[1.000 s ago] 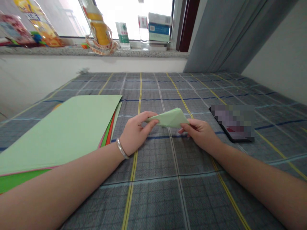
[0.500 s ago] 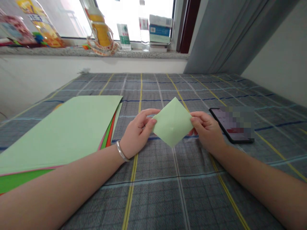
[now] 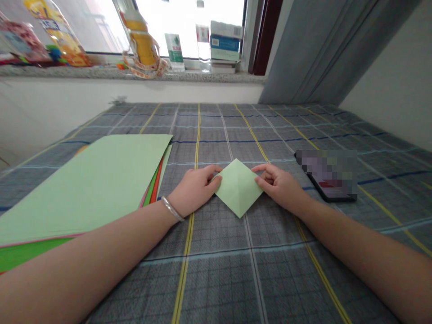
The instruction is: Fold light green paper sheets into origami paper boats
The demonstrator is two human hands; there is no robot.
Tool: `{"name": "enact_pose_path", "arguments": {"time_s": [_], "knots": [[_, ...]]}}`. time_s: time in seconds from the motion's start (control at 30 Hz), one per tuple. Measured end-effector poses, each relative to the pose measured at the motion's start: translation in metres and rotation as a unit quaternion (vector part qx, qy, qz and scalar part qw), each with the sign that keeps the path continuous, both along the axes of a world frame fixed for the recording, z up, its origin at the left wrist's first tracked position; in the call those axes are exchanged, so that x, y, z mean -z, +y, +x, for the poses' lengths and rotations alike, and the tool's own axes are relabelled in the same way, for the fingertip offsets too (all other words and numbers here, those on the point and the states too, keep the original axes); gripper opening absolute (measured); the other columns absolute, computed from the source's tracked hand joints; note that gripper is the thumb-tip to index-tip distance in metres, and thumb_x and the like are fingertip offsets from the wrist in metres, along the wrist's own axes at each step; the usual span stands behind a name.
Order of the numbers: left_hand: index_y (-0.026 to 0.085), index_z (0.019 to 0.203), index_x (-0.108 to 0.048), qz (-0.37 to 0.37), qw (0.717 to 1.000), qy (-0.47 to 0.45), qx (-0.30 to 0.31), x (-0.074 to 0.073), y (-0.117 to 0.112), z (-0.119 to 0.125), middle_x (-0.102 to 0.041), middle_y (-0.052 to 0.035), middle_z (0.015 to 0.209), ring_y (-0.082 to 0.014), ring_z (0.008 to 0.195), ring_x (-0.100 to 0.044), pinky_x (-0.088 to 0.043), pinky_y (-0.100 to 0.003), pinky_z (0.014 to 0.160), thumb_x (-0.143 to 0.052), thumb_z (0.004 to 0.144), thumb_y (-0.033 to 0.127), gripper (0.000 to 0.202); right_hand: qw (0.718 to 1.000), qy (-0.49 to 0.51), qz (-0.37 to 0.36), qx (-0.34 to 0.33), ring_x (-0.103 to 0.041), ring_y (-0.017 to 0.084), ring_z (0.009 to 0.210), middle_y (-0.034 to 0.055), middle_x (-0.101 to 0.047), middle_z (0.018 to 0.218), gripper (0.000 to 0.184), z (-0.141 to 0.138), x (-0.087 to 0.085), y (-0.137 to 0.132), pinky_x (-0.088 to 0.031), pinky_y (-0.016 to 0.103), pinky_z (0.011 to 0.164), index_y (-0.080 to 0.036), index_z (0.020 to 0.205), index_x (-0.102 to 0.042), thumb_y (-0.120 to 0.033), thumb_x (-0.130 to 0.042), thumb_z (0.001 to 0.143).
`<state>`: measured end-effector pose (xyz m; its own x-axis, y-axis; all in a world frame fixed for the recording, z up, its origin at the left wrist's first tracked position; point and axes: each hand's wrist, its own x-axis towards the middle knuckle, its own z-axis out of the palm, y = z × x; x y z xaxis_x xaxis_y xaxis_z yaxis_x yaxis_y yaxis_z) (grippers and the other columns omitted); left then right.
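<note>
While both hands are stretched forward over a checked grey bedspread (image 3: 216, 279), a folded diamond of pale green paper (image 3: 239, 191) is held between them, flat on the cloth, with one corner pointing toward the person. Its left corner is met by the fingers (image 3: 211, 173) of the left hand (image 3: 194, 189), which are kept close together and slightly curled, while its right corner and upper right edge are touched by the fingers (image 3: 265, 173) of the right hand (image 3: 280, 186), which are a little more spread. Whether the paper is pinched or only pressed by either hand cannot be told. A silver bangle (image 3: 172, 209) is worn on the left wrist, behind those fingers. Further left of the left fingers, a stack of coloured paper sheets (image 3: 84, 184) is laid on the bedspread, topped by a pale green sheet, with red and darker green edges showing beneath. Just beyond and to the right of the right fingers, a smartphone (image 3: 332, 175) is lying with its screen pixelated. Far ahead of the fingertips, a plastic bottle (image 3: 141, 38), a clear bottle (image 3: 203, 38) and stacked boxes (image 3: 225, 47) are lined up on a stone windowsill (image 3: 101, 74).
</note>
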<state>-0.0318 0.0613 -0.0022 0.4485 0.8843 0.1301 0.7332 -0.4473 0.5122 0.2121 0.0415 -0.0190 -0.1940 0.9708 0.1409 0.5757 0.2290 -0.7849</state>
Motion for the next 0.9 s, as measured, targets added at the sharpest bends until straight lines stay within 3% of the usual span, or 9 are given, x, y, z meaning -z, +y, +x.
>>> {"name": "enact_pose_path", "arguments": {"time_s": [0.27, 0.4, 0.53, 0.77, 0.9], "knots": [[0.019, 0.106, -0.062, 0.065, 0.992, 0.099, 0.029, -0.0045, -0.0031, 0.0019, -0.062, 0.0004, 0.069, -0.0152, 0.063, -0.055, -0.04, -0.03, 0.068, -0.043, 0.091, 0.033, 0.028, 0.986, -0.165, 0.017, -0.004, -0.051, 0.013, 0.059, -0.0041, -0.054, 0.063, 0.02, -0.0021, -0.0074, -0.005, -0.034, 0.028, 0.055, -0.022, 0.101, -0.059, -0.031, -0.051, 0.085], [0.018, 0.118, -0.055, 0.098, 0.985, 0.131, 0.049, -0.0021, -0.0032, 0.0009, -0.063, 0.0001, 0.069, -0.0177, 0.067, -0.058, -0.042, -0.033, 0.074, -0.043, 0.089, 0.029, 0.033, 0.982, -0.187, 0.015, -0.004, -0.05, 0.014, 0.059, -0.0037, -0.055, 0.065, 0.021, -0.0042, -0.0091, -0.0059, -0.033, 0.027, 0.055, -0.023, 0.101, -0.059, -0.031, -0.05, 0.084], [0.018, 0.127, -0.049, 0.119, 0.98, 0.137, 0.082, -0.0001, -0.0024, -0.0007, -0.067, -0.0031, 0.081, -0.0198, 0.078, -0.063, -0.042, -0.036, 0.08, -0.041, 0.089, 0.025, 0.039, 0.98, -0.196, 0.018, -0.007, -0.05, 0.014, 0.06, -0.003, -0.055, 0.065, 0.021, -0.0045, -0.0095, -0.0062, -0.032, 0.027, 0.055, -0.023, 0.101, -0.06, -0.032, -0.051, 0.084], [0.019, 0.122, -0.053, 0.136, 0.972, 0.153, 0.117, 0.0004, -0.0006, -0.0022, -0.065, -0.0024, 0.077, -0.0189, 0.073, -0.063, -0.044, -0.035, 0.076, -0.042, 0.086, 0.018, 0.038, 0.978, -0.207, 0.027, -0.002, -0.052, 0.014, 0.062, -0.002, -0.057, 0.068, 0.021, -0.0041, -0.0095, -0.0069, -0.035, 0.028, 0.056, -0.023, 0.101, -0.061, -0.03, -0.051, 0.084], [0.021, 0.119, -0.056, 0.164, 0.965, 0.159, 0.13, 0.0016, -0.002, -0.0041, -0.063, -0.0041, 0.084, -0.0199, 0.078, -0.061, -0.045, -0.036, 0.077, -0.043, 0.087, 0.019, 0.035, 0.974, -0.212, 0.076, -0.011, -0.055, 0.015, 0.072, 0.0015, -0.061, 0.085, 0.019, -0.0025, -0.0072, -0.0066, -0.041, 0.028, 0.061, -0.022, 0.098, -0.062, -0.027, -0.055, 0.081]]}}
